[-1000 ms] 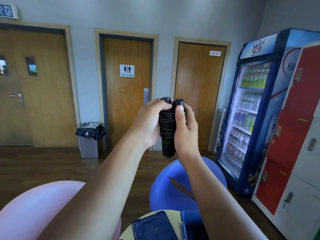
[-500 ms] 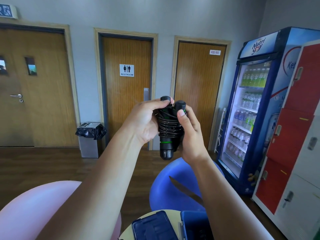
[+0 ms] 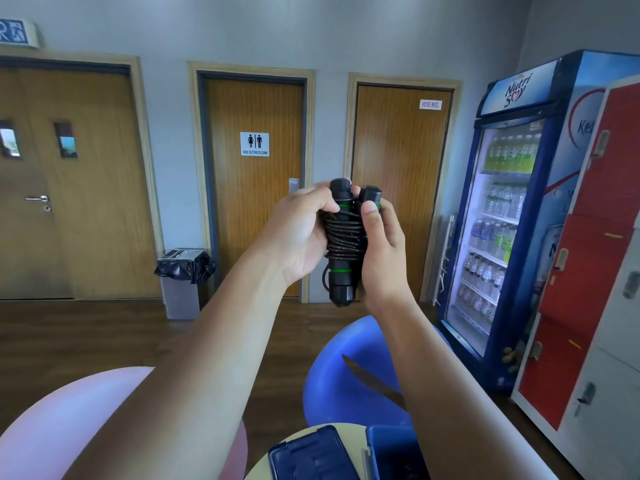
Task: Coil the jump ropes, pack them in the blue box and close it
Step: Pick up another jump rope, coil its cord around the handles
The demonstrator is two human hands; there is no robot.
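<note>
Head view: left hand and right hand both grip the coiled jump rope at chest height, above the open blue box. Tuck the loose loop before lowering, keeping the coils tight.

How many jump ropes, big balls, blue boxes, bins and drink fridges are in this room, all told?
jump rope: 1, coiled, held by left hand and right hand
big balls: 2, pink ball and blue ball
blue box: 1, lid open
bin: 1
drink fridge: 1
Total: 6
</note>
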